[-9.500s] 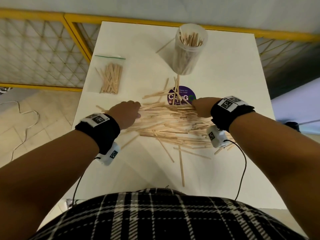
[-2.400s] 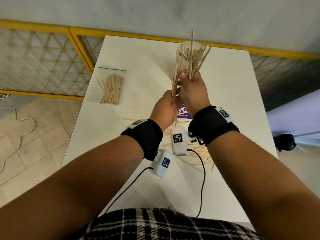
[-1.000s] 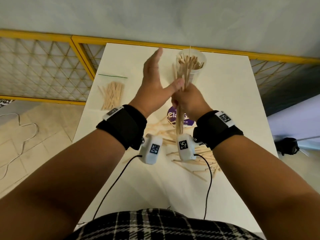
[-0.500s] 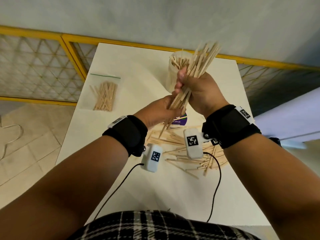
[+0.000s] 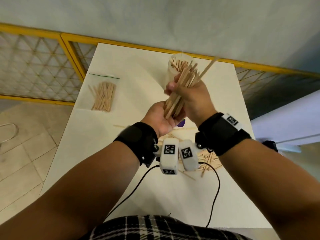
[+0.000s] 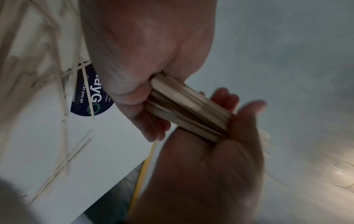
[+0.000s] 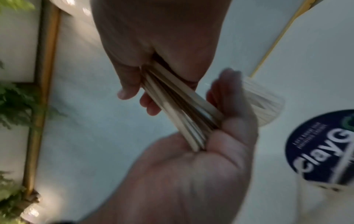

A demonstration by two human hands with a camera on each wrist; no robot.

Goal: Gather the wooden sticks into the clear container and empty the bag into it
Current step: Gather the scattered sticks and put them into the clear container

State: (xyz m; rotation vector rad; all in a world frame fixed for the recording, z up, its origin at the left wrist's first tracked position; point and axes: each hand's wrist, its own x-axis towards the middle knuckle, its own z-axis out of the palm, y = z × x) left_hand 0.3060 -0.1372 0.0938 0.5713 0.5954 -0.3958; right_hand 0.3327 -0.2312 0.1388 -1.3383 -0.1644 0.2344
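Observation:
My right hand (image 5: 188, 96) grips a thick bundle of wooden sticks (image 5: 187, 75), held up and leaning to the right just in front of the clear container (image 5: 173, 61), which has several sticks in it. My left hand (image 5: 164, 118) lies palm up under the bundle, and the stick ends butt against the palm. In the left wrist view its fingers (image 6: 224, 98) reach loosely past the bundle (image 6: 187, 109). A clear zip bag of sticks (image 5: 103, 94) lies flat at the table's left. Loose sticks (image 5: 209, 158) remain on the table under my wrists.
The white table (image 5: 135, 66) stands against a yellow-framed mesh railing (image 5: 43, 66) and a grey wall. A round purple sticker (image 7: 321, 144) lies between the container and the loose pile. Two cables (image 5: 214, 191) run across the near part of the table.
My left hand has dropped from beside the container to under the bundle, palm against the stick ends. The right hand has kept its grip and shifted the bundle slightly lower and closer.

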